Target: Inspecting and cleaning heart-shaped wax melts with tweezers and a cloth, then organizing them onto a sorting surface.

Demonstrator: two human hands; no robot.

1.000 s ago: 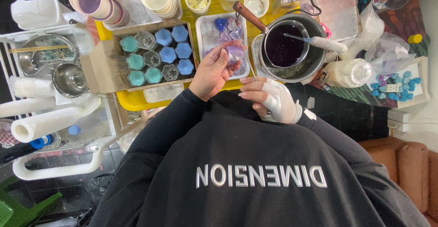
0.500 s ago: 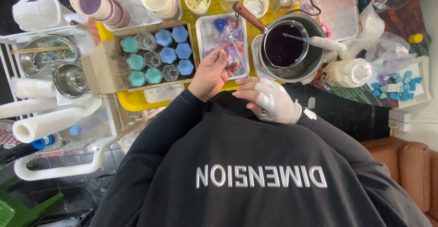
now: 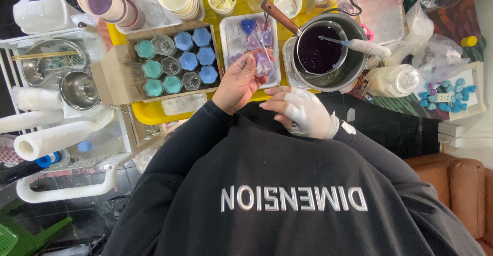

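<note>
The bare left hand (image 3: pixel 239 81) is over the near end of the white rectangular tray (image 3: pixel 232 32), fingers curled shut around a small clear faceted jar with pale purple filling (image 3: pixel 262 63). A second ago that hand sat a touch lower and flatter; now it has lifted the jar slightly and tipped it toward the other hand. The right hand in a white glove (image 3: pixel 303 111) has slid in closer too, pinching a thin metal rod (image 3: pixel 269 66) whose tip now reaches the jar's mouth rather than hovering short of it. So, judging by that, the work on this jar's top has gone from lining up to contact. Just right of the tray, the round metal pot of dark purple liquid (image 3: pixel 321 50) sits unchanged, a white-handled stirrer (image 3: pixel 367 47) resting across it. To the left, the cardboard box of blue and teal hexagonal jars (image 3: pixel 174 60) is untouched.
</note>
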